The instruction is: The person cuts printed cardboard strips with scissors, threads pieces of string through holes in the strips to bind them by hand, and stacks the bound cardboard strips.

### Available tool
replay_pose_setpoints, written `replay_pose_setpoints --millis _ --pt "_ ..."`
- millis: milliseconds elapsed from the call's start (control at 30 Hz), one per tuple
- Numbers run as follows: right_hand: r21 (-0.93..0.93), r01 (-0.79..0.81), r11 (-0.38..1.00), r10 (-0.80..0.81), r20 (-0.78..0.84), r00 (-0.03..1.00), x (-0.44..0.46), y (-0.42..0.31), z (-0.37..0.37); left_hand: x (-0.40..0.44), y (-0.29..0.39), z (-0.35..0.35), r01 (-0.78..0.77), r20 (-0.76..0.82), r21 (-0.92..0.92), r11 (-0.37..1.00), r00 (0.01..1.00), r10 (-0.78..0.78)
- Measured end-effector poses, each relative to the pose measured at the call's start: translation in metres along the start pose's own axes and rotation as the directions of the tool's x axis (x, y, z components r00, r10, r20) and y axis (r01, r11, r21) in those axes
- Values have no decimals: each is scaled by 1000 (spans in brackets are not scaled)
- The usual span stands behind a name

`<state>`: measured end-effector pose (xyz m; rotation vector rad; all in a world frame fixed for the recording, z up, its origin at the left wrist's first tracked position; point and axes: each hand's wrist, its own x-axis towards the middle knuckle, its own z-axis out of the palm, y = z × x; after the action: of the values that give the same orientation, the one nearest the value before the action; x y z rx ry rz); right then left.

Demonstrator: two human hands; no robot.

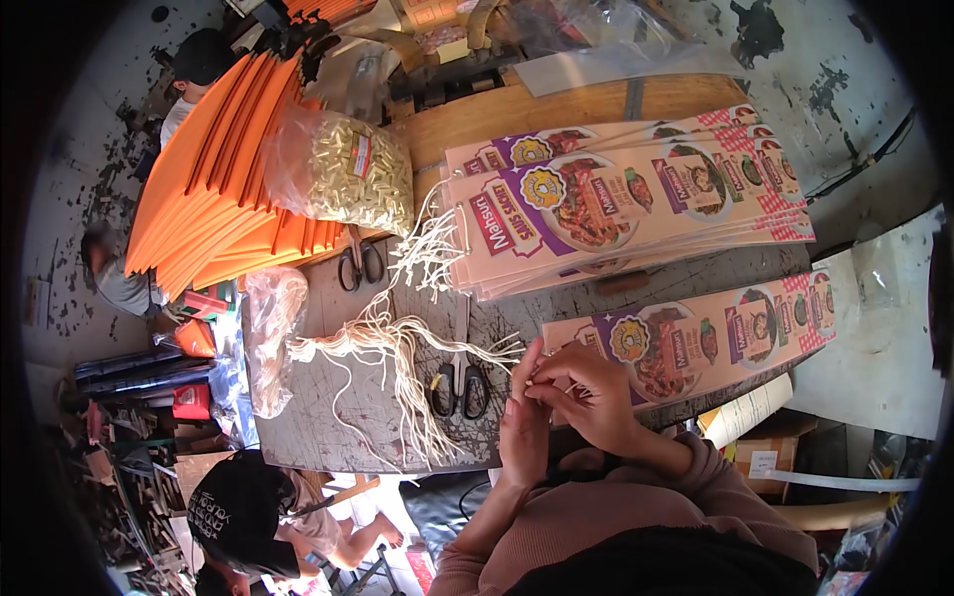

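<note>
My left hand [524,432] and my right hand [596,392] meet at the left end of a printed card sheet [686,343] on the near side of the table. Their fingertips pinch together on a thin white cord [574,388], mostly hidden by the fingers. Left of my hands lies a loose bundle of white cords [383,343]. Scissors with black handles [460,387] rest among the cords. Behind the single sheet is a stack of the same printed sheets [616,214], with knotted white cords [432,243] hanging from its left end.
A clear bag of small gold metal pieces [360,169] sits beside stacked orange folded sheets [224,189]. Another pair of scissors [359,260] and a crumpled plastic bag [276,333] lie at the left. A person in a black shirt [243,512] sits below the table's left edge; others are farther left.
</note>
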<state>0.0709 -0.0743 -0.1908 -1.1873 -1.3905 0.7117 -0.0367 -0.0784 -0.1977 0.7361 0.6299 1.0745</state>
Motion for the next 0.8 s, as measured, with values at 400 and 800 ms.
replay_pose_setpoints --millis 400,800 --pt "-347 511 787 -432 282 857 -10 2 5 4 11 -47 434 -44 -40 900 899 -435" --pt "-93 -13 996 32 210 977 -7 39 7 9 15 -45 -165 140 971 172 979 148"
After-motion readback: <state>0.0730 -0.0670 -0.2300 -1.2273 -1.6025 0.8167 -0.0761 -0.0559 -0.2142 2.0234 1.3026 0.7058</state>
